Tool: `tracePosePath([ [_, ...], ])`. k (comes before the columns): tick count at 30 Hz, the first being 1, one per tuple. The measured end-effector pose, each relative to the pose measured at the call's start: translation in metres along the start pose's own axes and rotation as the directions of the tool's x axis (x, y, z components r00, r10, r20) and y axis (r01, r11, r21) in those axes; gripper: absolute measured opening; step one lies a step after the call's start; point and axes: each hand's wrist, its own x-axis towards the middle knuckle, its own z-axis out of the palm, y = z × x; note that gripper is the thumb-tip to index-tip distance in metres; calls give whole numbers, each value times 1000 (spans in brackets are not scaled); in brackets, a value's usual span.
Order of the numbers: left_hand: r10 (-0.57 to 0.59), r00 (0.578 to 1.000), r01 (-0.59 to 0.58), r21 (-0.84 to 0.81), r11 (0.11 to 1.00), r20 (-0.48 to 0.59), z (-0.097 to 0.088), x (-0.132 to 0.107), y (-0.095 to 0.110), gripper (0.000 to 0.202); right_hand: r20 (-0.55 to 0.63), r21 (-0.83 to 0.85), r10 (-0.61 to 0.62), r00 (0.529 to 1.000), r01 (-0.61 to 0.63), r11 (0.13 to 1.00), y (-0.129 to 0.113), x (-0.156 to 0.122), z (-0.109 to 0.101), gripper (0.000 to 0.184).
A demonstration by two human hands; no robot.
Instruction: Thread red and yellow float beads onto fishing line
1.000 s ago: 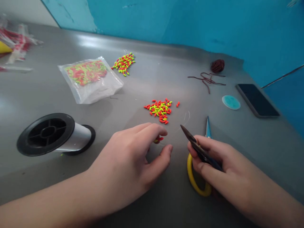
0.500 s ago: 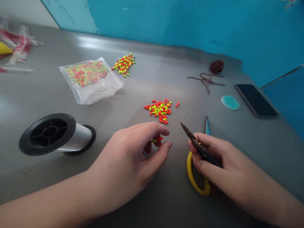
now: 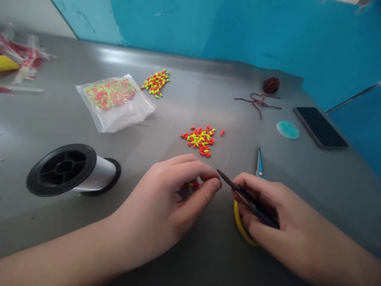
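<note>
Red and lime-green: small oblong beads (image 3: 193,184), number unclear, in the curled fingers of the left hand (image 3: 175,194), lower centre of frame. Left hand mostly closed, thumb tip and forefinger tip together; whether a line is pinched there cannot be told.

Dark metal: one pair of snips (image 3: 253,204), gripped in the right hand (image 3: 293,222), lower right. Fingers wrapped round the handles; points just beside the left fingertips, contact unclear.

Steel-blue and yellow: scissors (image 3: 259,165), partly hidden by the right hand.

Clear: one curved strand (image 3: 228,159), faint, right of centre.

Loose stock: centre bead heap (image 3: 201,137), mid-frame, with a red pair (image 3: 222,132) just to its right; second bead heap (image 3: 156,83), upper centre; plastic bag (image 3: 125,113), upper left, well supplied with beads.

Black and silvery white: one spool (image 3: 65,169), left of frame, its barrel appearing well filled.

Brown: ball of cord and cut lengths, upper right.

Condition: judged mid-course. Done: a few beads taken up, snips in hand. Outstanding: both heaps loose, bag contents unused; no cut visible at the snips' points.
</note>
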Motion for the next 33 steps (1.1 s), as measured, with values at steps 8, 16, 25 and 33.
tracePosePath([
  [8,-204,978,192,-202,960,-38,-4,5,7,23,-19,68,-94,995,95,993,-2,-2,1,12],
  [16,-383,921,317,-703,637,68,-6,10,-2,25,-558,-229,-75,826,-67,971,14,8,-20,33],
  [25,-399,899,379,-773,508,179,-6,11,0,22,-534,-603,-230,813,-176,778,44,32,-32,55],
  [33,-309,914,401,-690,602,262,-12,10,3,27,-402,-625,-482,778,152,766,38,33,-20,51],
])
